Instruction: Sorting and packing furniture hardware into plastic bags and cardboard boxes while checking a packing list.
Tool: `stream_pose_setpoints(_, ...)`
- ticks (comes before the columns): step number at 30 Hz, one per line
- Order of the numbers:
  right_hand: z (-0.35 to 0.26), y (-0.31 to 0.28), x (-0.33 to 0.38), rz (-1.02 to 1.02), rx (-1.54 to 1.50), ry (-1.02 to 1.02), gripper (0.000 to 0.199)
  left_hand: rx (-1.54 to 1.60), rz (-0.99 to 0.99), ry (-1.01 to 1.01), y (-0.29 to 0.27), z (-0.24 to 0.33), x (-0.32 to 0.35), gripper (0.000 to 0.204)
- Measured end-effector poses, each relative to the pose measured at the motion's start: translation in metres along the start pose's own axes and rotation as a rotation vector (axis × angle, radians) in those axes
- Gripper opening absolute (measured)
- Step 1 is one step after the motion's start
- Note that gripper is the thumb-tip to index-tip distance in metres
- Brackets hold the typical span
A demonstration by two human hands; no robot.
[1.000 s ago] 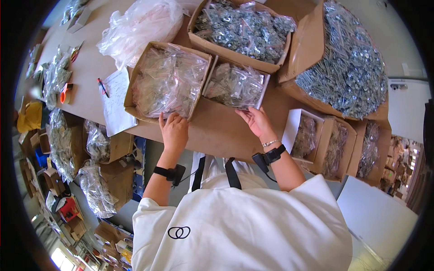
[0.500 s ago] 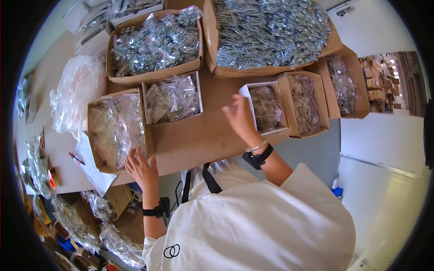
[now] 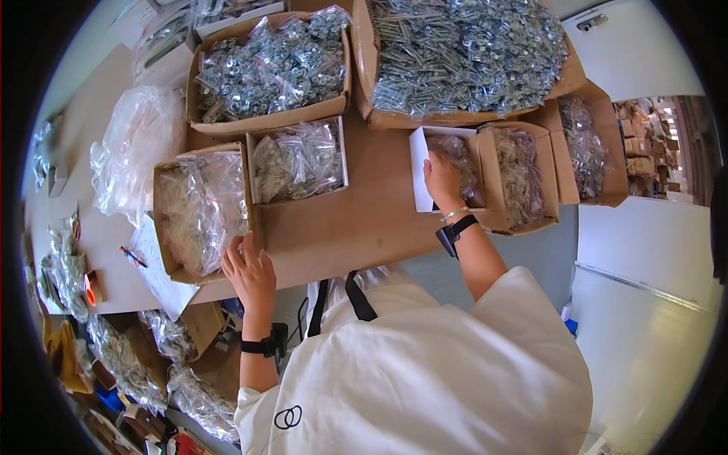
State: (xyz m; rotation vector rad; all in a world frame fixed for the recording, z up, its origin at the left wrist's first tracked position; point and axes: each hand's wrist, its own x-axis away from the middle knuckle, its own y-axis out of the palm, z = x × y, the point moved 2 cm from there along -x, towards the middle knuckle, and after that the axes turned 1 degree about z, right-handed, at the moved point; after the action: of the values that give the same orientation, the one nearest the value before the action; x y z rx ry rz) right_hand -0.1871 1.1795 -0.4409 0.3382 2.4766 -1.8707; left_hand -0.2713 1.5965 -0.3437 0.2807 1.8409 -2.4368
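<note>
My right hand [image 3: 442,182] reaches into a small white box [image 3: 420,163] of clear bags with small parts [image 3: 464,161]. Its visible fingers look stretched out over the bags; the fingertips are partly hidden. At the near right corner of a brown carton [image 3: 161,231] is my left hand [image 3: 252,277], fingers apart and slightly bent, holding nothing visible. Clear plastic bags [image 3: 199,201] fill that carton. Beside it, a small box [image 3: 343,155] holds bags of metal parts [image 3: 297,161].
Behind stand a carton of bagged washers [image 3: 273,72] and a large carton of bagged screws and washers [image 3: 470,57]. Two brown boxes [image 3: 519,174] [image 3: 588,152] of bags stand at right. A plastic bundle [image 3: 136,144], paper [image 3: 163,273] and pen [image 3: 133,256] lie left.
My right hand has moved right and down from above the white box's left side into it. My left hand has shifted slightly right, staying by the carton's corner. The view has shifted a little.
</note>
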Motion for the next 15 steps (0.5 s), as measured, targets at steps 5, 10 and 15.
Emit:
stream_pose_setpoints(5, -0.002, 0.005, 0.007, -0.039, -0.060, -0.007, 0.015, -0.004, -0.019, -0.070, -0.006, -0.008, 0.012, 0.048)
stream_pose_setpoints(10, -0.017, -0.013, 0.016, -0.020, 0.057, 0.016, 0.042, -0.084, -0.032, -0.121, -0.003, -0.009, 0.036, 0.051)
stream_pose_setpoints(15, -0.127, -0.076, 0.033, 0.045, -0.276, -0.308, 0.042, -0.066, -0.153, -0.231, -0.004, -0.011, 0.070, 0.067)
